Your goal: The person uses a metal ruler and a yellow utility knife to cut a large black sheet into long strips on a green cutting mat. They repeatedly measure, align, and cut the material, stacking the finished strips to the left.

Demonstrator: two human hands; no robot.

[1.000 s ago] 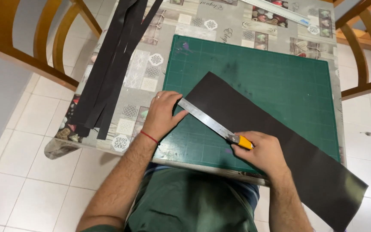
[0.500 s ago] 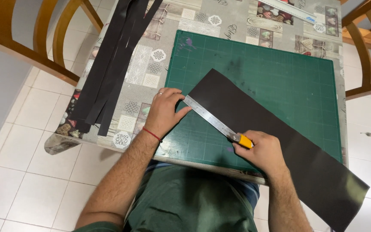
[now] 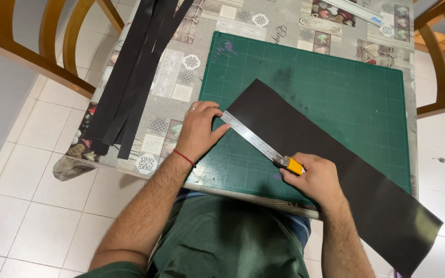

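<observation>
Our left hand [image 3: 198,131] presses its spread fingers on the steel ruler [image 3: 251,137], and our right hand [image 3: 316,177] is closed around a yellow cutter [image 3: 293,165] at the ruler's near end. Both lie on the black sheet [image 3: 325,154], which crosses the green cutting mat [image 3: 336,82] and overhangs the worktop's [image 3: 279,25] near right corner. Black strips [image 3: 135,72] lie along the left edge.
</observation>
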